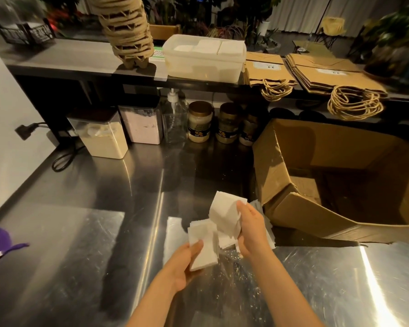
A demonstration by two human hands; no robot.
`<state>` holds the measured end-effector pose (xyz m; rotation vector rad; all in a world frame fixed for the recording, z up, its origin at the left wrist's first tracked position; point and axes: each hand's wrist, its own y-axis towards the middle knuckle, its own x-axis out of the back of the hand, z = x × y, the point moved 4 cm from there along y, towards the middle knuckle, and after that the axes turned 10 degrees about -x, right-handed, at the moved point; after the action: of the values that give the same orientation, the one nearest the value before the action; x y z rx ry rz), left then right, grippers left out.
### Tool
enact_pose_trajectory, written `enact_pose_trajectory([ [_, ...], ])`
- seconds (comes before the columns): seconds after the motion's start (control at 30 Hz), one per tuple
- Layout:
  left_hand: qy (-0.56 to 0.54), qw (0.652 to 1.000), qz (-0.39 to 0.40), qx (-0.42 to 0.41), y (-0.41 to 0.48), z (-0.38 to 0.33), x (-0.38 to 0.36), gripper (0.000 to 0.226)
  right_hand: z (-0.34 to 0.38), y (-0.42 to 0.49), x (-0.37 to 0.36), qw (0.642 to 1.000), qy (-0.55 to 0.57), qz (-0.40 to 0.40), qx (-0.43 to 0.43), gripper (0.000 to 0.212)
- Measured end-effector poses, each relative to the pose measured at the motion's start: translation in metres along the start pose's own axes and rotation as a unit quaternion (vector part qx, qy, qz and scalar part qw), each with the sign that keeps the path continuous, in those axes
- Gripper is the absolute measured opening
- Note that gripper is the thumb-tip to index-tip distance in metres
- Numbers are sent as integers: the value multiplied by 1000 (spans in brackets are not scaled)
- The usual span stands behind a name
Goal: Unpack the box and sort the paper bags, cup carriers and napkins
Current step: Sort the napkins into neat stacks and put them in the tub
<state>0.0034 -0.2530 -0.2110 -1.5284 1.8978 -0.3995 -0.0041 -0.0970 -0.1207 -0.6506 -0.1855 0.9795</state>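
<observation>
Napkins (224, 215) are pinched by hands, left hand (184, 265) and right hand (252, 228), over open counter (80, 232) beside the box (293, 220) edge.

I've got two powder tubs (104, 140) beside a pump bottle (175, 121); three jars (200, 123) right of it, all on the steel counter (80, 232); black plug (25, 132) far left

napkins (213, 234) left of box (335, 185)
</observation>
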Motion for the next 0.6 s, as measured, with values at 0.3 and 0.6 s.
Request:
enact_pose_trajectory([
  [0.3,-1,994,75,-77,-9,-20,-14,41,-6,-5,-12,987,-149,66,15,12],
  [0.6,-4,992,119,-42,-13,-26,-18,30,-31,3,-5,971,-232,-46,36,13],
])
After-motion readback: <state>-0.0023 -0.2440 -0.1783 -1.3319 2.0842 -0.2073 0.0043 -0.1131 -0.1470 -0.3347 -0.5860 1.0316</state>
